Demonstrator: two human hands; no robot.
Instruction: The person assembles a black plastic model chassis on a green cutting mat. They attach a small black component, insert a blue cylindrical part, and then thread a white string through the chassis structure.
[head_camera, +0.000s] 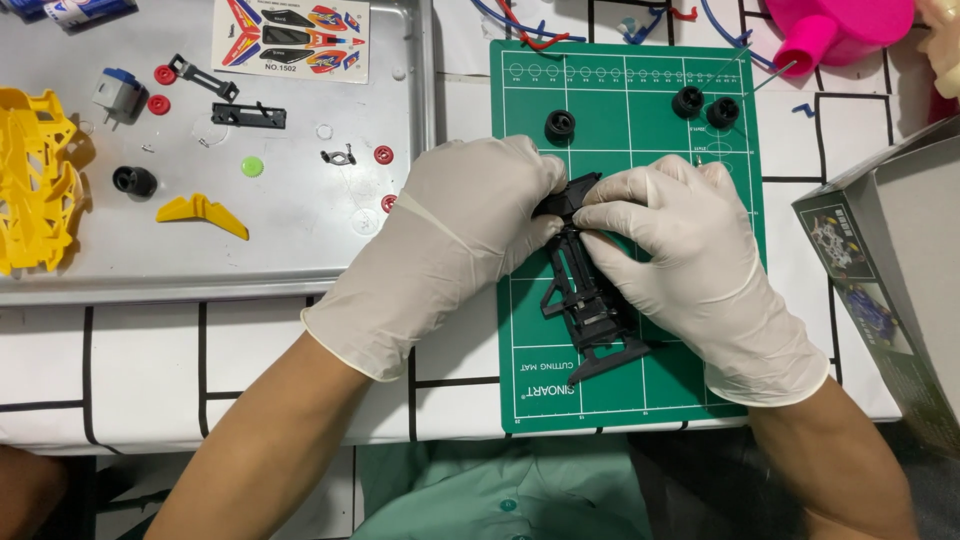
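Note:
Both my hands wear white gloves and grip a black plastic model car chassis (585, 300) over a green cutting mat (700, 130). My left hand (460, 235) pinches the chassis's far end from the left. From the right, my right hand (680, 255) presses its fingers on the same end. The chassis's near end rests on the mat. Three black wheels lie at the mat's far side: one (560, 125) on the left, two (705, 106) on the right.
A metal tray (300, 240) at left holds a yellow car body (35, 180), a yellow wing (202, 213), a small motor (115, 93), a black wheel (133, 181), red gears, black parts and a sticker sheet (292, 38). A cardboard box (890, 260) stands at right, a pink object (835, 30) far right.

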